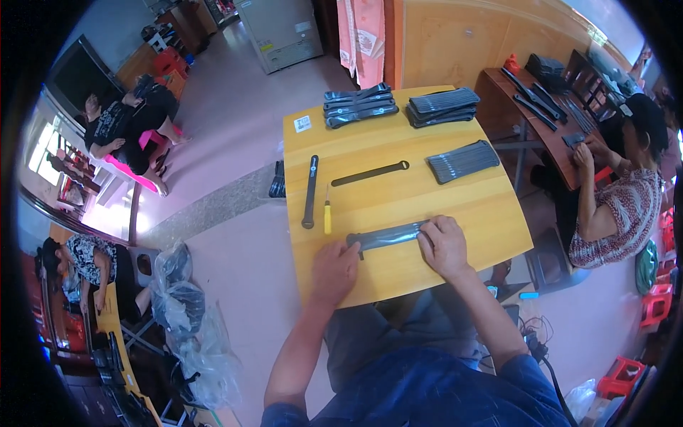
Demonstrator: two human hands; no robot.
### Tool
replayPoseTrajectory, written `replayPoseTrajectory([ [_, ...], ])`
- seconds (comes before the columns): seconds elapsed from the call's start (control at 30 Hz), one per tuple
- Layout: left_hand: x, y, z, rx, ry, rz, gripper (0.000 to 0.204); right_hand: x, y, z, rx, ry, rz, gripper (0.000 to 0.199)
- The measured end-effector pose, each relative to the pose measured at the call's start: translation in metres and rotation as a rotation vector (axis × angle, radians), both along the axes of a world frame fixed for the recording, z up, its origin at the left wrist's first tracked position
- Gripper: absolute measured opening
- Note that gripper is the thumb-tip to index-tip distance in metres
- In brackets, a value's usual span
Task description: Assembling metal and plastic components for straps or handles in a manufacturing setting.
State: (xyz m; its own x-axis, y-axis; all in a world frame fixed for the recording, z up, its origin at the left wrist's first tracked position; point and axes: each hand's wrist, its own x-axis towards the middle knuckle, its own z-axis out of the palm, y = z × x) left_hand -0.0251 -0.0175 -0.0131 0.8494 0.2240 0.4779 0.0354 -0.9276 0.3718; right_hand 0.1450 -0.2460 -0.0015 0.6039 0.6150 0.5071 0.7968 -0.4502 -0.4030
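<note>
A stack of flat black straps (388, 237) lies crosswise near the front edge of the yellow table (405, 274). At its left end my left hand (336, 270) is closed, fingertips pinching the end. My right hand (445, 246) grips the right end with curled fingers. Beyond them lie a screwdriver with a yellow handle (327, 218), a single black strap (310, 192) pointing away from me, and another black strap with a ringed end (371, 174) lying across.
Bundles of black straps (361, 105), (442, 107) stand at the table's far side, with a flat bundle (463, 161) at the right. A co-worker (617, 192) sits at a brown table (537, 121) on the right. Clear plastic bags (178, 299) lie at the left.
</note>
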Motion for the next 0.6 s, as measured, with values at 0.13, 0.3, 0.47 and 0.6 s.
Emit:
replayPoseTrajectory([
  [0.13,-0.001,0.0,-0.003,-0.005,-0.003,-0.005,0.024,0.005,-0.002,0.005,-0.037,0.07,-0.005,0.017],
  [0.3,-0.001,0.0,-0.004,-0.01,-0.009,-0.009,0.024,0.015,-0.001,0.016,-0.118,0.187,-0.009,0.021],
  [0.47,-0.001,0.0,-0.001,0.003,-0.023,-0.009,0.025,0.022,-0.003,0.013,-0.102,0.253,-0.001,0.024],
  [0.6,-0.001,0.0,-0.003,0.002,-0.02,-0.001,0.025,0.023,-0.008,0.012,-0.069,0.447,-0.049,0.024],
])
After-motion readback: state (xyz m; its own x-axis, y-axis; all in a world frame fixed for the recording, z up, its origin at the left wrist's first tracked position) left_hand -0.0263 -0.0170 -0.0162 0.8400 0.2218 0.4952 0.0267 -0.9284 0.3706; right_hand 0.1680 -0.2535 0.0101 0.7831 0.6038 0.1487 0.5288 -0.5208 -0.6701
